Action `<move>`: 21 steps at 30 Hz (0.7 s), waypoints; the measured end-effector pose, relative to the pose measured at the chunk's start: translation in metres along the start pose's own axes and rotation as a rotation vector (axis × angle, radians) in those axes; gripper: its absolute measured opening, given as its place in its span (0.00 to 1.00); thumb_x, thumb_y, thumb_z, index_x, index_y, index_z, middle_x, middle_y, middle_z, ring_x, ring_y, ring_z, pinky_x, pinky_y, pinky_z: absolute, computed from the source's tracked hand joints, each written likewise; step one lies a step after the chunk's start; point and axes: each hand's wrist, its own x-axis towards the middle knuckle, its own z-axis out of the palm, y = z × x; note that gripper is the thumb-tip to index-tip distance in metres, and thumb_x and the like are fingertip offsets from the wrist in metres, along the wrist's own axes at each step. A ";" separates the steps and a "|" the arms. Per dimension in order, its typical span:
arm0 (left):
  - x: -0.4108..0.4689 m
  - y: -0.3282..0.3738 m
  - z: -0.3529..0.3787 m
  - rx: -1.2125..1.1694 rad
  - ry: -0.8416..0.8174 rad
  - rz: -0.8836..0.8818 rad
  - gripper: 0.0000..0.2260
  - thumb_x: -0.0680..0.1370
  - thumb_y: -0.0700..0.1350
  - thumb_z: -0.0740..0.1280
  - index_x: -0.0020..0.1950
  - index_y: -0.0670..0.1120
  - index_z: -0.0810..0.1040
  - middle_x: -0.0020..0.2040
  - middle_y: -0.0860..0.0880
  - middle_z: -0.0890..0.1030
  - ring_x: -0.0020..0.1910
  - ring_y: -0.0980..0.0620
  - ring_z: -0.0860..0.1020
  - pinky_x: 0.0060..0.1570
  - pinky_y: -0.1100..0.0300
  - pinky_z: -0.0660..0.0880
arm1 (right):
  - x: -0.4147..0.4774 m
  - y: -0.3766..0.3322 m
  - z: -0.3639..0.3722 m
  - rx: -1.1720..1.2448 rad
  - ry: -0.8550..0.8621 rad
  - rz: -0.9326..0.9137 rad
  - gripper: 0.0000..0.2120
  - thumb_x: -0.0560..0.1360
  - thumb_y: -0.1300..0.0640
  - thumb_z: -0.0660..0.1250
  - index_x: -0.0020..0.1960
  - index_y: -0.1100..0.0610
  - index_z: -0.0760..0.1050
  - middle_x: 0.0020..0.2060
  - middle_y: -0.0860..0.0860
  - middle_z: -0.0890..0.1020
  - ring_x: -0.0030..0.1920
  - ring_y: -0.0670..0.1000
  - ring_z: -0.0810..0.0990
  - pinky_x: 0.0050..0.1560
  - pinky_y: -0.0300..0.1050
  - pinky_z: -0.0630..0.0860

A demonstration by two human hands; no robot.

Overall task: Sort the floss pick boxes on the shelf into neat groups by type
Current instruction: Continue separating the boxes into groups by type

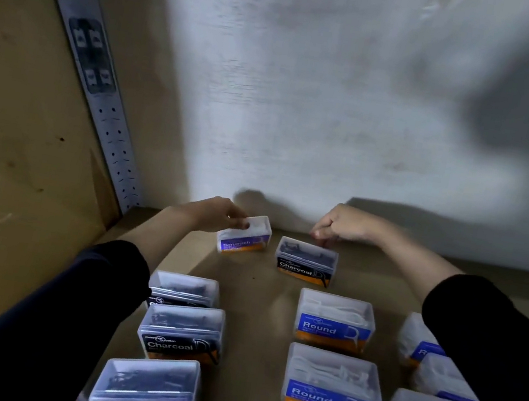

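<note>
Smooth box — clear rigid plastic, likely light and slick; left hand pinches its lid, tilted. Right hand — curled closed behind the Charcoal box; contact unclear.

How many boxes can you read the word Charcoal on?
2: one Charcoal box at the back by the right hand, one in the left column. Other dark boxes there hide their labels.
</note>
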 end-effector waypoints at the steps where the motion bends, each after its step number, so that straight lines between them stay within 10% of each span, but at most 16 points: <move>1: 0.000 0.000 0.000 0.014 0.013 -0.005 0.16 0.81 0.48 0.58 0.67 0.46 0.73 0.67 0.45 0.75 0.65 0.46 0.73 0.63 0.55 0.68 | -0.001 0.002 0.001 -0.002 0.005 0.005 0.14 0.76 0.58 0.65 0.57 0.65 0.78 0.52 0.60 0.83 0.35 0.44 0.75 0.35 0.29 0.71; 7: -0.004 0.005 0.005 0.030 0.068 -0.042 0.20 0.81 0.50 0.56 0.71 0.44 0.67 0.68 0.41 0.71 0.66 0.44 0.70 0.62 0.54 0.68 | -0.010 -0.009 0.014 -0.118 -0.050 -0.024 0.23 0.70 0.42 0.67 0.55 0.59 0.80 0.52 0.56 0.83 0.49 0.53 0.80 0.43 0.42 0.69; 21: -0.022 0.015 -0.006 0.061 0.127 -0.033 0.22 0.73 0.43 0.70 0.66 0.44 0.73 0.63 0.42 0.76 0.61 0.44 0.74 0.57 0.56 0.71 | -0.029 -0.018 0.009 -0.120 0.136 -0.014 0.09 0.67 0.57 0.73 0.39 0.58 0.73 0.37 0.53 0.78 0.40 0.52 0.76 0.30 0.39 0.64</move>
